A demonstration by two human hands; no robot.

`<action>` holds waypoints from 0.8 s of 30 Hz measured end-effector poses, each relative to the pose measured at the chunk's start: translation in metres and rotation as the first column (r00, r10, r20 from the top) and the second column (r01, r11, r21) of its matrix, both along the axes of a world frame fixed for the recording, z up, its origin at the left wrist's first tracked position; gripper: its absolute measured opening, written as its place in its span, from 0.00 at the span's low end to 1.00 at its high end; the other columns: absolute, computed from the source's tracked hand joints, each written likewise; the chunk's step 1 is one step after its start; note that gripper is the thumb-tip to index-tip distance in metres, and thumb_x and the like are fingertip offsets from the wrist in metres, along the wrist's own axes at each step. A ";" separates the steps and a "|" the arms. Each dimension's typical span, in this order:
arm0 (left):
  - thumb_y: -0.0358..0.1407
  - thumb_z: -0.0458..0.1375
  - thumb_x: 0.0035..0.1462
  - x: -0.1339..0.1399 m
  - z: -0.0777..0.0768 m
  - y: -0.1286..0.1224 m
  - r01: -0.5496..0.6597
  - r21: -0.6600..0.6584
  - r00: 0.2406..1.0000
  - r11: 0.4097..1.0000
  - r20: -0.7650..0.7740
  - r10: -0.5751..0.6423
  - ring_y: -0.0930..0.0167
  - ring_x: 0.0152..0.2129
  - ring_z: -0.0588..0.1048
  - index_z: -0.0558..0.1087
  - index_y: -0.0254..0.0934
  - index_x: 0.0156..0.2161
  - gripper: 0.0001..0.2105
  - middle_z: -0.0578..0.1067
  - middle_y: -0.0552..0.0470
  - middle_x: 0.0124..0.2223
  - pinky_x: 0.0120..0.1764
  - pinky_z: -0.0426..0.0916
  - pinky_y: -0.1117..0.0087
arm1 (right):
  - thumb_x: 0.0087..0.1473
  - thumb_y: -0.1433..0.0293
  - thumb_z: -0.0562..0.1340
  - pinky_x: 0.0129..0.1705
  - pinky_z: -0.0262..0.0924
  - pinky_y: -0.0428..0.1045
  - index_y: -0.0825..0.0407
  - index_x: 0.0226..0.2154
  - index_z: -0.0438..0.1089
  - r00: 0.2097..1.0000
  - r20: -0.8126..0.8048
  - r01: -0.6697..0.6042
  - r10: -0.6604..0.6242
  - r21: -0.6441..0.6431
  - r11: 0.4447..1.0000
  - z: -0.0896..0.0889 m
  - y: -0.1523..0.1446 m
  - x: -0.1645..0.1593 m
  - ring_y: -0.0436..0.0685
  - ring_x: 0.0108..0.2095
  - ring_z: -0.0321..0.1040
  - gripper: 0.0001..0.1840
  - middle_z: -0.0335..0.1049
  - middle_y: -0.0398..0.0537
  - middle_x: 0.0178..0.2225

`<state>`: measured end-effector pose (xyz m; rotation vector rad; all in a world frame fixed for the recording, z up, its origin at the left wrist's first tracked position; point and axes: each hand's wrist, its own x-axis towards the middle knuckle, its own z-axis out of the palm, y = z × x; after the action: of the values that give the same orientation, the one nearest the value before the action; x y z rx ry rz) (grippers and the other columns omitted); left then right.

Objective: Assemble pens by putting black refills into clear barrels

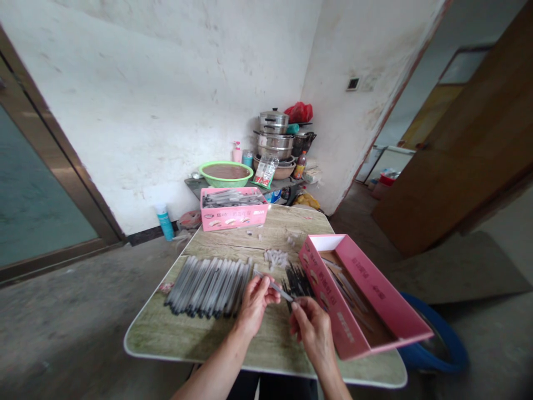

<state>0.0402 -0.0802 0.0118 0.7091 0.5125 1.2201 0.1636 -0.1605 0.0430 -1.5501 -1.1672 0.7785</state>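
My left hand [257,303] grips a translucent, pen-like tube [275,287] between thumb and fingers. At the tube's lower right end, my right hand [308,322] pinches it with thumb and forefinger; whether it holds a separate small part there is hidden. Left of my hands lies a row of similar frosted tubes [208,286] with black ends toward me. Several thin black sticks [297,280] lie just beyond my right hand. A small heap of short whitish pieces [275,258] sits past my fingers.
A pink box [233,218] full of tubes stands at the table's far edge. Another pink box [333,300], with a few tubes inside, lies along the right side of the wooden-patterned table [183,339]. Behind are a green basin [227,180] and stacked pots [275,144].
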 end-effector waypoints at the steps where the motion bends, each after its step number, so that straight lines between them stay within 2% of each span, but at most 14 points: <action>1: 0.42 0.61 0.56 0.000 0.000 0.000 0.004 0.004 1.000 1.000 -0.002 -0.004 0.72 0.23 0.75 0.70 0.32 0.37 0.13 0.78 0.45 0.32 0.27 0.71 0.72 | 0.57 0.51 0.56 0.16 0.54 0.42 0.53 0.26 0.65 1.000 0.004 -0.006 0.006 0.006 1.000 0.000 0.000 0.000 0.50 0.15 0.63 0.22 0.66 0.42 0.17; 5: 0.43 0.61 0.55 0.000 0.000 0.000 0.002 -0.001 1.000 1.000 -0.005 -0.002 0.72 0.23 0.75 0.70 0.32 0.36 0.14 0.78 0.45 0.31 0.26 0.71 0.72 | 0.61 0.52 0.50 0.16 0.54 0.43 0.52 0.23 0.63 1.000 0.002 -0.029 0.029 -0.011 1.000 -0.001 -0.002 0.000 0.50 0.14 0.62 0.25 0.65 0.42 0.15; 9: 0.43 0.61 0.55 0.000 0.000 0.000 0.003 0.002 1.000 1.000 -0.012 -0.003 0.72 0.23 0.75 0.70 0.32 0.36 0.14 0.78 0.45 0.31 0.27 0.71 0.72 | 0.59 0.53 0.55 0.16 0.53 0.42 0.52 0.26 0.65 0.999 -0.020 -0.032 0.032 0.022 0.999 -0.002 -0.002 0.000 0.50 0.15 0.62 0.21 0.67 0.41 0.17; 13: 0.43 0.61 0.56 0.000 0.000 -0.001 0.010 0.011 1.000 1.000 -0.021 -0.010 0.73 0.23 0.75 0.70 0.32 0.36 0.13 0.77 0.46 0.31 0.27 0.71 0.72 | 0.62 0.52 0.50 0.15 0.52 0.42 0.52 0.21 0.62 0.999 -0.017 -0.048 0.048 -0.005 0.999 -0.006 0.000 0.000 0.48 0.12 0.59 0.26 0.63 0.41 0.13; 17: 0.43 0.61 0.56 0.000 -0.001 -0.001 0.008 0.010 1.000 1.000 -0.019 -0.007 0.73 0.23 0.75 0.70 0.32 0.36 0.13 0.77 0.47 0.32 0.27 0.71 0.73 | 0.59 0.52 0.55 0.14 0.52 0.42 0.52 0.24 0.63 0.997 -0.051 -0.051 0.051 0.002 0.999 -0.011 0.001 0.002 0.48 0.13 0.61 0.23 0.65 0.41 0.14; 22: 0.42 0.60 0.56 -0.001 -0.002 0.001 0.047 0.017 0.999 0.999 -0.020 -0.047 0.74 0.22 0.74 0.70 0.33 0.36 0.12 0.77 0.48 0.31 0.27 0.70 0.73 | 0.56 0.48 0.55 0.10 0.48 0.41 0.52 0.26 0.63 0.959 -0.265 -0.121 0.100 -0.066 0.990 -0.015 0.001 0.002 0.48 0.11 0.58 0.24 0.64 0.41 0.15; 24: 0.42 0.60 0.56 -0.001 -0.003 0.001 0.048 0.016 0.998 0.999 -0.034 -0.048 0.74 0.22 0.74 0.69 0.32 0.36 0.13 0.76 0.48 0.31 0.26 0.70 0.73 | 0.56 0.47 0.55 0.10 0.46 0.41 0.53 0.26 0.64 0.959 -0.262 -0.139 0.112 -0.088 0.986 -0.016 0.001 0.003 0.48 0.10 0.59 0.26 0.65 0.42 0.15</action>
<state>0.0390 -0.0792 0.0087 0.7534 0.5107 1.1705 0.1661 -0.1593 0.0269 -1.4200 -1.0526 1.1074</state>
